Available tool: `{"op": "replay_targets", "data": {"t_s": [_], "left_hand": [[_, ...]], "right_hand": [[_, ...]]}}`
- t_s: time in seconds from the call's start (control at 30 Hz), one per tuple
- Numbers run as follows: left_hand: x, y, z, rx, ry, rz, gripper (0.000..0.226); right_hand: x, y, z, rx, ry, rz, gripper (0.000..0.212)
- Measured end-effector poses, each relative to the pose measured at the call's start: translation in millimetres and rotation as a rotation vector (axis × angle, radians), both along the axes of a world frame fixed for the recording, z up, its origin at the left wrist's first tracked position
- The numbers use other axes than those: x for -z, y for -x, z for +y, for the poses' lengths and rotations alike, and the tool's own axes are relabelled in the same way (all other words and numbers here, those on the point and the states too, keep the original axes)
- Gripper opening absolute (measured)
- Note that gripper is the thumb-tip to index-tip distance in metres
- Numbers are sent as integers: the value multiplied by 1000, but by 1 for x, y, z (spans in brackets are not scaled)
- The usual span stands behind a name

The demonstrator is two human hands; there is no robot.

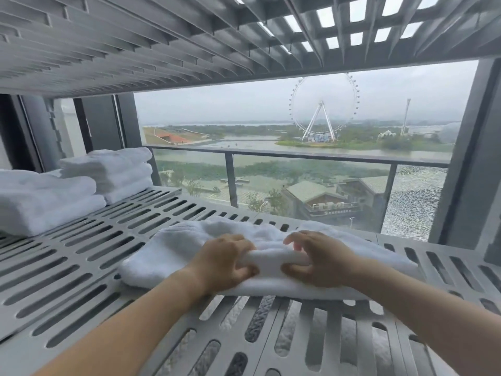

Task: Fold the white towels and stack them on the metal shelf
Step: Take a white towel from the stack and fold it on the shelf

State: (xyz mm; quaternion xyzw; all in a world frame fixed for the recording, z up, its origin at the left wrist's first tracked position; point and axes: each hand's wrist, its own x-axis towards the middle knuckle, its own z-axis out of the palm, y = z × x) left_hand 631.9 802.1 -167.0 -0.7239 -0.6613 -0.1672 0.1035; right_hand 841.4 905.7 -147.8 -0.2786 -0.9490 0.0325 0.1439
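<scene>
A white towel (173, 251) lies folded lengthwise across the slotted metal shelf (81, 267), near its middle. My left hand (222, 264) grips the towel's near folded edge from the left. My right hand (322, 259) pinches the same edge just to the right, thumb under and fingers curled over it. Both forearms reach in from the bottom of the view. Two stacks of folded white towels stand at the shelf's left: a near stack (43, 202) and a taller far stack (113, 172).
Another slotted metal shelf (189, 36) hangs close overhead. Behind the shelf is a window with a railing (298, 156) and a grey pillar (477, 158) at the right. The shelf's right and near parts show bare slots.
</scene>
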Motion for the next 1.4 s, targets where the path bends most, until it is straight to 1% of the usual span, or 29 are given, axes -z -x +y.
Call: {"op": "replay_targets", "data": {"t_s": [0.1,0.13,0.17,0.2,0.23,0.27,0.33,0.37,0.4,0.47,0.5,0.57,0.67,0.7,0.73,0.8,0.83,0.9,0.97,1.0,1.1,1.17,1.2,1.23,1.3,1.33,1.4], "left_hand": [[-13,5,-2,104,74,-104,39],[-17,7,0,114,73,-149,37],[-21,9,3,101,40,-197,29],[-23,11,7,61,-14,-221,20],[-25,13,13,7,-54,-217,19],[-26,13,18,-58,-38,-191,29],[-25,13,27,-188,144,-170,57],[-24,12,29,-245,236,-167,65],[-23,12,31,-289,298,-156,69],[-22,13,33,-322,300,-97,68],[-22,12,33,-322,259,-54,67],[-24,9,32,-292,167,18,59],[-27,4,29,-217,69,56,33],[-28,4,28,-201,53,77,23],[-30,4,25,-190,38,104,18],[-33,6,20,-139,-35,143,15],[-33,8,17,-94,-88,150,15],[-33,10,12,12,-160,148,21],[-31,12,8,102,-165,153,23],[-30,12,6,125,-162,162,23],[-26,14,-3,132,-219,199,29],[-26,15,-11,132,-256,219,34],[-28,15,-15,142,-272,228,34],[-30,15,-20,158,-285,235,33],[-32,14,-27,196,-292,231,28],[-33,13,-31,219,-283,227,25],[-33,9,-38,266,-231,214,25]], "right_hand": [[-18,8,3,53,114,39,41],[-20,12,7,72,138,57,36],[-20,16,11,86,148,63,31],[-18,22,14,91,154,54,32],[-16,27,18,98,171,39,38],[-13,32,21,106,203,28,46],[-8,38,26,148,311,18,59],[-6,40,28,170,375,7,65],[-5,40,31,178,424,-4,71],[-5,39,36,166,457,-22,77],[-6,39,36,149,448,-26,75],[-8,39,35,96,415,-2,59],[-12,42,30,41,325,38,12],[-14,41,27,26,239,36,11],[-17,38,25,-6,121,33,14],[-20,33,24,-65,-151,23,19],[-22,30,21,-87,-218,22,24],[-25,23,14,-142,-214,32,21],[-26,20,9,-169,-206,18,17],[-26,18,7,-164,-213,20,15],[-24,16,2,-137,-248,31,21],[-26,13,-1,-155,-213,27,26],[-28,12,-3,-172,-194,5,28],[-31,12,-5,-195,-185,-19,27],[-36,11,-12,-235,-185,-32,13],[-38,12,-17,-235,-186,-33,12],[-40,14,-25,-211,-163,-75,19]]}}
